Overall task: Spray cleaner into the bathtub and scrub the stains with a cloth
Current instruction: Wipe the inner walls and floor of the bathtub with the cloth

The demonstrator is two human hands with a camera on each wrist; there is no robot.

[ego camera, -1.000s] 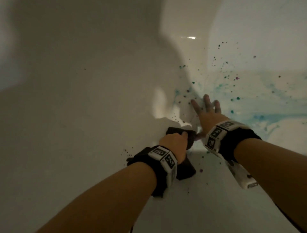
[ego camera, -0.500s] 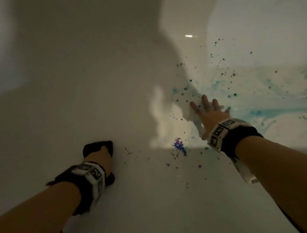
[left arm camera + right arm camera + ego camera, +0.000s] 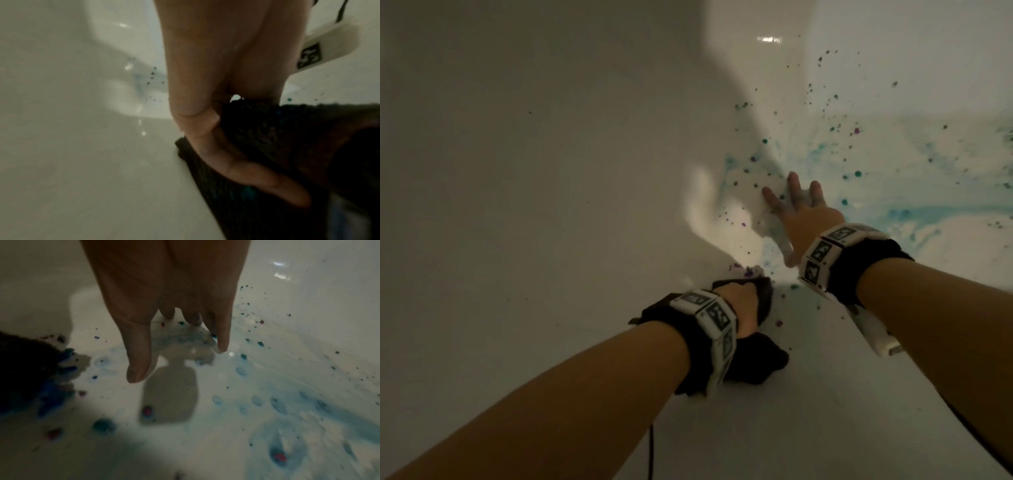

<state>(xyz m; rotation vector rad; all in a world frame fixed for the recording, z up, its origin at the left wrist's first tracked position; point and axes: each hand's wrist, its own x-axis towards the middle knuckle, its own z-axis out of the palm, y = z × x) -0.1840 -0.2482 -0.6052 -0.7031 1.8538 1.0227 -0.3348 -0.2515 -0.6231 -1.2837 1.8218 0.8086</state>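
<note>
Head view: my left hand [image 3: 738,308] grips the dark cloth [image 3: 756,363] on the bathtub [image 3: 517,171] floor, right hand [image 3: 804,219] flat, fingers spread, holding nothing. Blue stains [image 3: 914,216] and specks remain; I judge scrubbing barely begun.

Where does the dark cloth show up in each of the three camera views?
Head view: the dark cloth lies low and centre, gripped by the left hand.
Left wrist view: the cloth fills the lower right, under the curled fingers.
Right wrist view: the cloth is a dark mass at the left edge.
Shared landmark: the blue stains on the white tub.
</note>
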